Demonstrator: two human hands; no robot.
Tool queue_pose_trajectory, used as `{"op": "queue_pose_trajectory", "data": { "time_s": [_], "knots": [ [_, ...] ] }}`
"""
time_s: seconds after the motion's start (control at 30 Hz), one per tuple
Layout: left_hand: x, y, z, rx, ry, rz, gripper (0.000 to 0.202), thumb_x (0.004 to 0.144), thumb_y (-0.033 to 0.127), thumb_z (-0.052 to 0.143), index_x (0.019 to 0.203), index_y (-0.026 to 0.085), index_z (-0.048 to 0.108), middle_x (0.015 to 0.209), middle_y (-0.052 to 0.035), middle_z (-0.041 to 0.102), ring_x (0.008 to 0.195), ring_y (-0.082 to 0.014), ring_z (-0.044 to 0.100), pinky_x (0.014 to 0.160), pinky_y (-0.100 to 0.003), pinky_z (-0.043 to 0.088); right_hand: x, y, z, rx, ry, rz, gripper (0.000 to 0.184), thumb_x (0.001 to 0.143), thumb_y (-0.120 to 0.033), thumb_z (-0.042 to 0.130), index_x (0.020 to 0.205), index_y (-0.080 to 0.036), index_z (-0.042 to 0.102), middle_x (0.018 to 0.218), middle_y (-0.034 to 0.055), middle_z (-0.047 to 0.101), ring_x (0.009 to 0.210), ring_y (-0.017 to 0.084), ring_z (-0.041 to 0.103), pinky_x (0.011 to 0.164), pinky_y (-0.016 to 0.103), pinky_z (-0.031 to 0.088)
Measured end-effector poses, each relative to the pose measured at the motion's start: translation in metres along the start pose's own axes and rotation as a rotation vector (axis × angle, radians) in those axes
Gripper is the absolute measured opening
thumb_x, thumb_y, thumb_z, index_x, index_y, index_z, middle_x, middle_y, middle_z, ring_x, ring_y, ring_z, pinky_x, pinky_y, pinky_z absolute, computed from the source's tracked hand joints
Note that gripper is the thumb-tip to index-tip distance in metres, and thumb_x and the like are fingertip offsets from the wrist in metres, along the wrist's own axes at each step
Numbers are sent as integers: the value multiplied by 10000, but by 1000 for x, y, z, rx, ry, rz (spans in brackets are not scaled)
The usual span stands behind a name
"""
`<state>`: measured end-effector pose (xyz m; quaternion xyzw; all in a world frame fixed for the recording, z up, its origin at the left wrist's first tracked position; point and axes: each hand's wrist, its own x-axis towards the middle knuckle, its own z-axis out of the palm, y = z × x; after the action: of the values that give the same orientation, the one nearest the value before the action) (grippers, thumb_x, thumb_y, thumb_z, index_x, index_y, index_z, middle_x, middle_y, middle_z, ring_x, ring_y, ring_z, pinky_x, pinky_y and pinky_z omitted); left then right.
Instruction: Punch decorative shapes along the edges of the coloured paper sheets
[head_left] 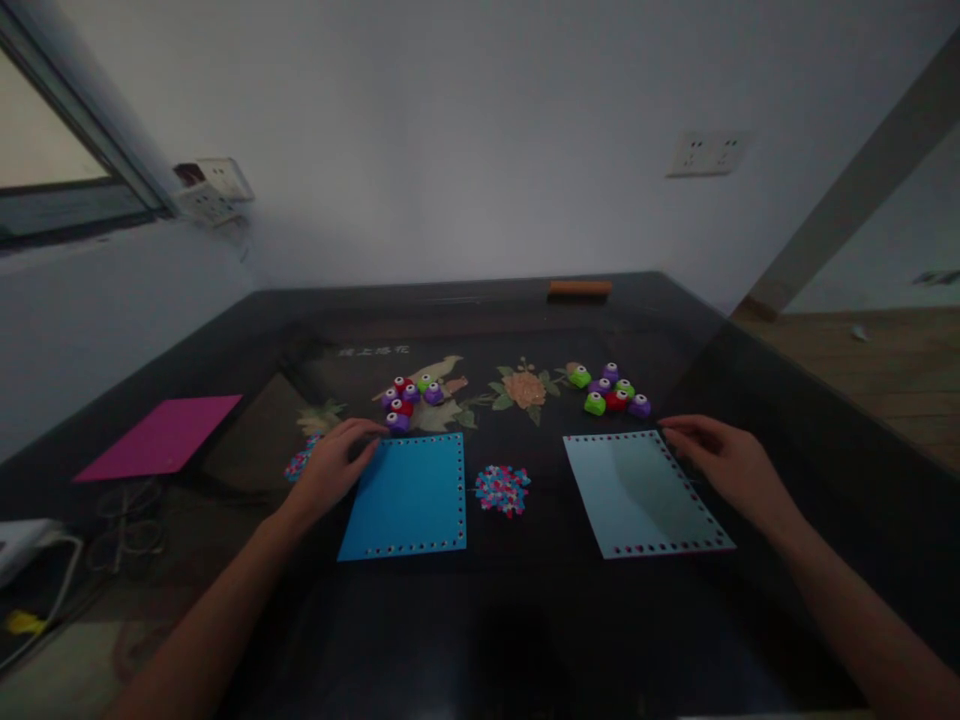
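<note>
My left hand (335, 462) is at the upper left corner of a bright blue sheet of paper (411, 495), with thumb and fingertips closed at that corner. Small holes run along the sheet's top, right and bottom edges. On the other side, my right hand (721, 462) pinches the upper right corner of a pale blue sheet (637, 495), also holed along its top, right and bottom. Between the sheets lies a heap of pink, blue and white paper bits (502, 489). Beyond each sheet sits a cluster of small purple, green and red pieces with round white tops, the left cluster (411, 393) and the right cluster (609, 390).
A magenta sheet (161, 435) lies at the left of the black table (495, 630). More paper bits (300, 462) are partly behind my left wrist. Cables (131, 520) and a white device (26, 545) are at the left edge. An orange-brown bar (580, 288) rests at the back.
</note>
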<state>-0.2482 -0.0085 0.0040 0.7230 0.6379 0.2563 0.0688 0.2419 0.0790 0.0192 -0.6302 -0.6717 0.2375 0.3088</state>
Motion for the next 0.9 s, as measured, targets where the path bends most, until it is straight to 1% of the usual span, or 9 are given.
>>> {"op": "queue_pose_trajectory", "data": {
  "time_s": [0.1,0.17,0.3,0.4,0.47,0.53,0.6,0.73,0.9],
  "knots": [
    [-1,-4,0,-2,-53,9,284,880,305,437,1072,187,609,1099,-94,630,1037,-260,582,924,-437,448,-8,-42,15,31,-62,-118,301,758,-411,584,925,-185,693,831,81,703,752,231,650,670,356,498],
    [-2,-6,-1,-1,-96,12,320,891,316,423,1133,180,580,1137,-103,609,1070,-263,562,946,-448,430,-13,-73,34,19,-140,-227,265,796,-366,566,947,-185,688,859,75,697,771,213,644,673,339,499],
    [-4,-4,-3,-13,-161,15,376,898,388,425,1182,174,546,1177,-111,579,1102,-264,537,977,-447,405,-17,-127,85,-40,-350,-451,230,842,-228,548,1028,-149,656,943,82,683,821,188,632,710,318,502],
    [-5,-1,-3,-15,-192,13,442,860,465,494,1200,184,525,1208,-108,556,1131,-271,516,988,-446,396,-16,-154,127,-202,-404,-610,287,827,-208,598,1103,-135,625,1084,111,651,1018,234,588,869,373,475],
    [-6,1,-2,7,-205,14,526,811,505,562,1226,186,506,1239,-115,533,1152,-283,498,992,-451,390,-14,-165,151,-297,-407,-688,396,824,-258,621,1191,-116,574,1187,142,600,1089,266,549,890,400,473],
    [-7,0,0,41,-215,23,613,761,536,616,1249,186,492,1259,-128,513,1164,-299,483,989,-457,387,-13,-170,169,-365,-411,-730,485,792,-312,664,1210,-91,555,1184,164,584,1101,296,526,867,420,485],
    [-7,-3,3,68,-215,33,661,726,556,645,1255,190,494,1256,-132,506,1161,-310,479,982,-460,391,-11,-172,180,-390,-415,-744,550,754,-350,702,1207,-73,557,1164,183,578,1097,319,512,856,441,486],
    [-8,-10,7,81,-219,56,669,727,564,642,1263,188,501,1235,-131,498,1144,-307,480,977,-448,394,-10,-170,185,-409,-424,-754,549,749,-364,706,1193,-69,577,1173,195,553,1080,327,503,841,446,489],
    [-7,-12,6,103,-223,60,661,725,575,640,1257,205,514,1222,-127,490,1138,-313,478,967,-460,401,-13,-171,182,-454,-421,-767,508,776,-380,676,1187,-94,588,1157,163,557,1052,304,504,801,411,505]
  ]
}}
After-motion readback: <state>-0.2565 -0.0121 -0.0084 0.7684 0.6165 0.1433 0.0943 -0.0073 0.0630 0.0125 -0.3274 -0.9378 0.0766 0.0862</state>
